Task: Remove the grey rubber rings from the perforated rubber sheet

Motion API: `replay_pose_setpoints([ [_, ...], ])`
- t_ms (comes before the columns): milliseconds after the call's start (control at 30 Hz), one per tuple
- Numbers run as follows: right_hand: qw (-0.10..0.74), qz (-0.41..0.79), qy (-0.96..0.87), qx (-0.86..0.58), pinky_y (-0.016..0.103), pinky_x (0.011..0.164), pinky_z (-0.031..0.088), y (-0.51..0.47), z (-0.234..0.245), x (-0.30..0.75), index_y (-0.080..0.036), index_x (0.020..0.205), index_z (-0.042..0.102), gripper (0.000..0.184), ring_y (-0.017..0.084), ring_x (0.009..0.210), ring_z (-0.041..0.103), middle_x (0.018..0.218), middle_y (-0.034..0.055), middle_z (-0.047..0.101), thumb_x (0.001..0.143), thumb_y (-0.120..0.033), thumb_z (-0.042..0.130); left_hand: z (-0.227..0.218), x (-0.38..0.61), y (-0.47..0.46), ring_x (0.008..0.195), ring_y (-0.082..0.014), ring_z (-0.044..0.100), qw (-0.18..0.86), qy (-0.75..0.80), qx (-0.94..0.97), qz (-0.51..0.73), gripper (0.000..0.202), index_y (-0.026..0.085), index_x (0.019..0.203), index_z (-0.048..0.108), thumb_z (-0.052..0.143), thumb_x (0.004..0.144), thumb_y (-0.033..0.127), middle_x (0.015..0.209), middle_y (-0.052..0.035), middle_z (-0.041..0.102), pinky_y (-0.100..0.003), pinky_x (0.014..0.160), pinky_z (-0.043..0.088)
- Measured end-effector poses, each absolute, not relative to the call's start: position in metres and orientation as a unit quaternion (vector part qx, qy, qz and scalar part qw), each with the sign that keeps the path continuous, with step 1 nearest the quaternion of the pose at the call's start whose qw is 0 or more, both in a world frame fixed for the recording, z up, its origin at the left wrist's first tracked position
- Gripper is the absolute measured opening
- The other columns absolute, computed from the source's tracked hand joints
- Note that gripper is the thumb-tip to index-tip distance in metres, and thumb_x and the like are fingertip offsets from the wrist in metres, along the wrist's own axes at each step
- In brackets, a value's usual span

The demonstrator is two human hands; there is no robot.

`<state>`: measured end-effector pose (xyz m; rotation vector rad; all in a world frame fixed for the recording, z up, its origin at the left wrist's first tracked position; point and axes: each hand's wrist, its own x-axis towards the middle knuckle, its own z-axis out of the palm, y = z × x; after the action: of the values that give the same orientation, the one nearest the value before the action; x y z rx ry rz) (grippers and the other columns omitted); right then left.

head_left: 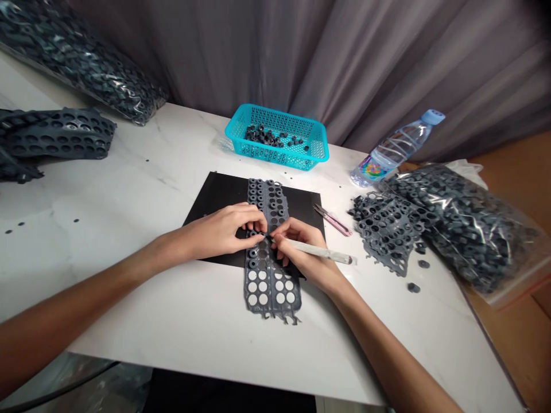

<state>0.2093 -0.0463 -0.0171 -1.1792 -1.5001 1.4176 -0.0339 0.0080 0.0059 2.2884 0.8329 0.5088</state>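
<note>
A grey rubber sheet [270, 275] full of round holes and small rings lies across a black mat [215, 198] on the white table [142, 189]. My left hand [224, 229] rests on the sheet's left side, fingers curled and pinching at a small ring. My right hand [301, 249] grips a white pen-like tool [327, 253], its tip pressed to the sheet next to the left fingers. The near half of the sheet shows empty holes; the far half still carries rings.
A teal basket [318, 150] holding loose grey rings stands behind the mat. Pink-handled snips [333, 221], a water bottle [394, 149], spent sheets [385, 229] and a clear bag of parts [469, 226] lie right. More sheets [55, 135] and another bag [81, 63] lie left.
</note>
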Motion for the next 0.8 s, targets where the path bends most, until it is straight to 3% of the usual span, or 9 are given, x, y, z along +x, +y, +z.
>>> replay_pose_setpoints([
  [500,0.377,0.544,-0.589,-0.464,0.023,0.055,0.053,-0.0467,-0.0176,0.2085,-0.02,0.094,0.067,0.005,0.014,0.063,0.063,0.08,0.0004,0.072,0.096,-0.025,0.068,0.0056,-0.0323,0.0063,0.098,-0.0192,0.062,0.291,0.307,0.884,0.199,0.004,0.021,0.102,0.068,0.067,0.103,0.025,0.1,-0.0011,0.069,-0.034,0.095,0.048],
  [800,0.374,0.551,-0.586,-0.461,0.023,0.056,0.053,-0.0471,-0.0164,0.2094,-0.02,0.094,0.067,0.005,0.014,0.065,0.063,0.082,0.0003,0.072,0.096,-0.024,0.068,0.0033,-0.033,0.008,0.098,-0.0192,0.06,0.307,0.318,0.877,0.189,0.007,0.022,0.104,0.07,0.067,0.103,0.027,0.101,-0.0014,0.069,-0.033,0.089,0.049],
])
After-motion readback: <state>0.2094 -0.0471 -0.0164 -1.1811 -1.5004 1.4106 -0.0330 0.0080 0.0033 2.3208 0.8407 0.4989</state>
